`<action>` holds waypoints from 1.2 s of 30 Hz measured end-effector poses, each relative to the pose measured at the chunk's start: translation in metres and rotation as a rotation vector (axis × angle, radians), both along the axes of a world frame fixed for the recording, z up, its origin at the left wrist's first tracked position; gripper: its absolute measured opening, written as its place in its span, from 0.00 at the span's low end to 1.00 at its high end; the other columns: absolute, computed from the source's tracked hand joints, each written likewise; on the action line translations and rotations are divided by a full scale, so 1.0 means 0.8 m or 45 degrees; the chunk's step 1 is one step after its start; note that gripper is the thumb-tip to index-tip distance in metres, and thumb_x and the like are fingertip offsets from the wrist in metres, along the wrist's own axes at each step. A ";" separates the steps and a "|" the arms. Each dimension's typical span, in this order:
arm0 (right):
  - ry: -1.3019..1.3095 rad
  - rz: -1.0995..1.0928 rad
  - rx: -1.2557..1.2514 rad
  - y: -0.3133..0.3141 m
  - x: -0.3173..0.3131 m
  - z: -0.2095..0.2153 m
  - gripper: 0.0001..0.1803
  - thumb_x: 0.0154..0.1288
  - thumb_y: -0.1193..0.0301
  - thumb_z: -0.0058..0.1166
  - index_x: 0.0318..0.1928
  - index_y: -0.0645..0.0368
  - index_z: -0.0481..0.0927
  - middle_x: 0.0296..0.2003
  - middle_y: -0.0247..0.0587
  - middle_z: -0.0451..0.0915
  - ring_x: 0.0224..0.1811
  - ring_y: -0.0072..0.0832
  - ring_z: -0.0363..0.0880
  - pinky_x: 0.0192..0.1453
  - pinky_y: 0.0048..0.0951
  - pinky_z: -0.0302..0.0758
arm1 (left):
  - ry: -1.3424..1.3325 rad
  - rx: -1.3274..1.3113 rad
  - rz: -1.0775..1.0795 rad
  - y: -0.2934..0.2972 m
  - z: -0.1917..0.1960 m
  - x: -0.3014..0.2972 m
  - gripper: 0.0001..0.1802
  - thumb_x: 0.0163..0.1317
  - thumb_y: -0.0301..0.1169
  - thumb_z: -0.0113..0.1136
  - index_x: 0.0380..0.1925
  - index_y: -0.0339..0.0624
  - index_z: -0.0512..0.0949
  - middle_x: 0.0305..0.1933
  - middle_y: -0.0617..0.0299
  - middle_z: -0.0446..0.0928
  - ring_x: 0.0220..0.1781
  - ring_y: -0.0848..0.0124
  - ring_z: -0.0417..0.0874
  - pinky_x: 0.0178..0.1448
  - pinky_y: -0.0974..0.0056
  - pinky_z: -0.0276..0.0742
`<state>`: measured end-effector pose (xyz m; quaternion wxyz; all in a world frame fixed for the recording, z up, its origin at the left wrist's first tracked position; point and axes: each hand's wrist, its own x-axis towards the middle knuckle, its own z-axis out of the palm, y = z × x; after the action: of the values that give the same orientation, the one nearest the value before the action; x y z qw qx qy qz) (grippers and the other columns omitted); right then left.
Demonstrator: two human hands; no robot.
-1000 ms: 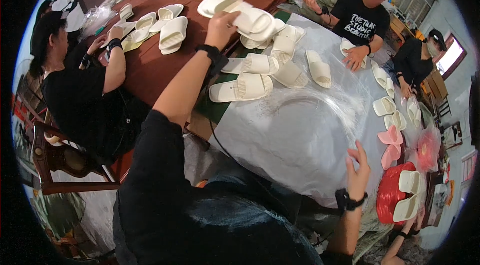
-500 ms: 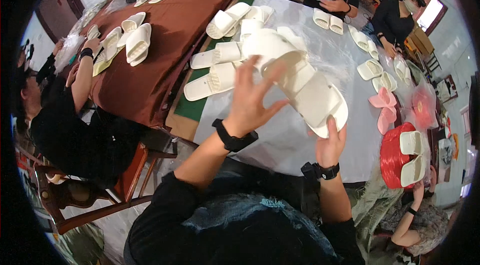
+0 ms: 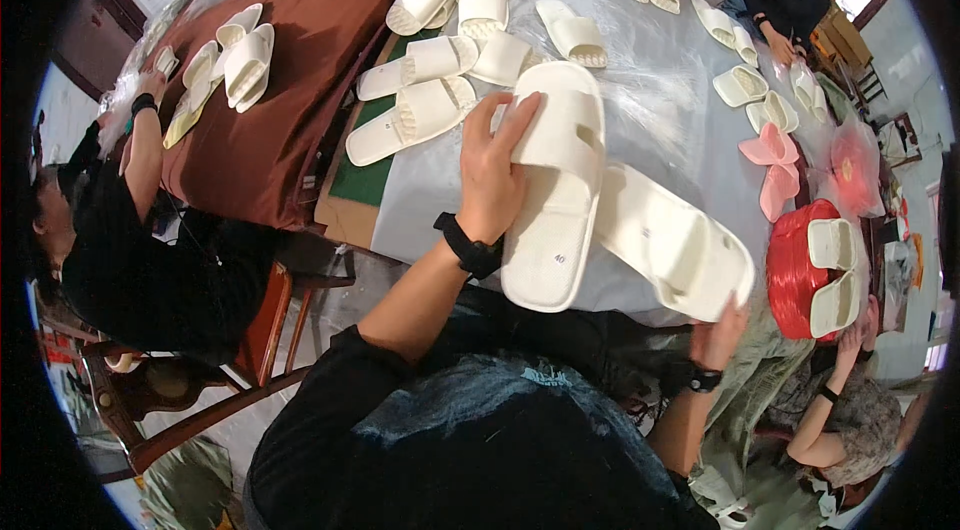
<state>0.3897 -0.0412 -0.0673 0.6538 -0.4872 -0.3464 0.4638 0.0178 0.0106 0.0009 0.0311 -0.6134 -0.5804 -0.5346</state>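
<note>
Cream-white moulded slipper with a broad strap (image 3: 548, 220) is up in front of me, over the near side of the grey-sheeted worktop (image 3: 415, 212), insole facing me, heel end toward my body. My left hand (image 3: 490, 180) has it by the side of the strap, fingers bent and pinching that edge. Overlapping it on the right is a 2nd cream-white slipper with a matching strap (image 3: 640, 220), slanted, toe end low and to the right. My right hand (image 3: 714, 338) is at that toe, fingers closed on the rim; part of them is hidden, so I can't tell how firm the pinch is.

I'd worry most about that edge grip on the left: it sits well up from the heel, so the long free end could swing and twist the slipper loose. Both are close to the worktop's near edge, so a slip there could end on the floor. Since the 2 overlap, pulling 1 away carelessly might drag or scuff the other. Swinging my right side outward could knock the cream-white pair (image 3: 832, 275) by the glossy red bundle (image 3: 787, 280). Ahead, the clear crinkled plastic film (image 3: 660, 80) could snag a sole, and the loose cluster of cream-white slippers (image 3: 412, 120) on the left looks similar enough to muddle pairs.
</note>
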 end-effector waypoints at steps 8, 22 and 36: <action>-0.592 -0.588 0.186 -0.016 0.204 0.066 0.27 0.74 0.66 0.36 0.70 0.59 0.56 0.66 0.50 0.63 0.63 0.42 0.69 0.65 0.42 0.71 | 0.206 -0.057 -0.201 0.043 -0.053 0.083 0.33 0.46 0.18 0.58 0.58 0.46 0.74 0.56 0.41 0.65 0.59 0.44 0.66 0.64 0.50 0.65; -0.376 0.774 -0.042 0.179 -0.124 0.121 0.16 0.66 0.66 0.55 0.46 0.66 0.76 0.37 0.35 0.80 0.38 0.20 0.77 0.43 0.22 0.73 | -0.541 -0.788 -0.853 -0.034 -0.044 -0.028 0.33 0.65 0.33 0.58 0.69 0.53 0.59 0.55 0.49 0.73 0.52 0.63 0.75 0.54 0.62 0.73; -1.393 0.612 0.317 0.210 -0.142 0.068 0.15 0.62 0.73 0.56 0.50 0.62 0.75 0.34 0.48 0.82 0.35 0.35 0.81 0.42 0.31 0.75 | -0.281 -0.968 -0.490 -0.060 -0.066 -0.052 0.43 0.49 0.17 0.65 0.68 0.49 0.63 0.33 0.58 0.75 0.32 0.73 0.75 0.39 0.67 0.76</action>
<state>0.2762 0.1269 -0.0127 0.3100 -0.4830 -0.7840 0.2368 -0.0235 -0.0375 -0.0523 -0.3590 -0.6173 -0.6110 -0.3416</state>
